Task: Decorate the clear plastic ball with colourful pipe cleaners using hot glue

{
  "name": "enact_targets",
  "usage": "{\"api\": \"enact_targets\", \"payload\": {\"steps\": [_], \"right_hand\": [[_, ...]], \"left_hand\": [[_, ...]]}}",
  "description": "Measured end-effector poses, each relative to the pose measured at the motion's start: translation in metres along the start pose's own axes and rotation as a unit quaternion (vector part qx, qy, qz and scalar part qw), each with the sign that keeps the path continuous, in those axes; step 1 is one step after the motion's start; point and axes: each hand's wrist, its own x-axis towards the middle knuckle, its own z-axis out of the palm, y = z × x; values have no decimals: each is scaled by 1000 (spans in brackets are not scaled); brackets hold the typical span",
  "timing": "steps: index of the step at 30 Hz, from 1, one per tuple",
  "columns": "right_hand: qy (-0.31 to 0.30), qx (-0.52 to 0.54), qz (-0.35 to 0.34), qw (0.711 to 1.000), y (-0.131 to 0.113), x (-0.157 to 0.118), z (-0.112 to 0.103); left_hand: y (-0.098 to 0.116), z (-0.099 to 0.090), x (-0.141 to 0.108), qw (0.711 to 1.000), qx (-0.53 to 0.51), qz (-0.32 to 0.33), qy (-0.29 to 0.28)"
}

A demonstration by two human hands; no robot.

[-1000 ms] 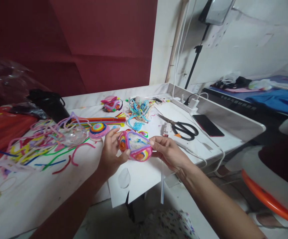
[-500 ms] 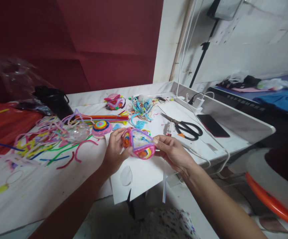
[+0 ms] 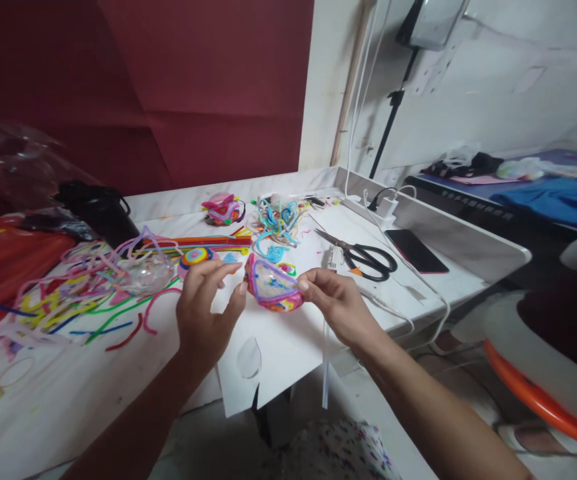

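A colourful craft piece [image 3: 273,285], with a purple-edged pale panel and pink rim, hangs over a white sheet of paper [image 3: 288,357] with an oval cut-out. My right hand [image 3: 336,300] pinches its right corner between thumb and fingers. Just left of the piece is my left hand [image 3: 208,303], its fingers spread and curved, with a small gap between them and the piece. Behind the left hand sits a round disc with rainbow rings [image 3: 197,257]. Black-handled scissors [image 3: 363,255] lie open to the right.
Fuzzy coloured stems [image 3: 83,293] are strewn at the left by a black bottle [image 3: 99,213]. A pink craft piece [image 3: 222,210] and a blue tangle [image 3: 278,219] sit at the back. A phone [image 3: 417,251], cables and a power strip [image 3: 382,215] are at the right.
My left hand has let go of the craft piece and moved left, its fingers opening. My right hand still holds the piece, which has turned slightly. The whole view has shifted a little.
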Motion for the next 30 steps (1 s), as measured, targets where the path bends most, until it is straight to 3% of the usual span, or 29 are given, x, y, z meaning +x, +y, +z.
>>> {"api": "enact_targets", "payload": {"steps": [5, 13, 17, 22, 26, 30], "right_hand": [[15, -135, -134, 982, -5, -6, 9], [32, -288, -307, 906, -1, -6, 11], [20, -332, -346, 877, 1, -4, 9], [24, -347, -385, 855, 1, 1, 8], [20, -349, -364, 863, 0, 8, 5], [2, -322, -311, 894, -1, 14, -2]], "left_hand": [[24, 3, 5, 990, 10, 70, -122], [22, 15, 12, 975, 41, 138, -170], [28, 9, 31, 952, 44, 130, -272], [33, 7, 58, 900, 91, 77, -419], [30, 12, 67, 887, 60, 79, -450], [24, 18, 69, 886, 44, 61, -458]]}}
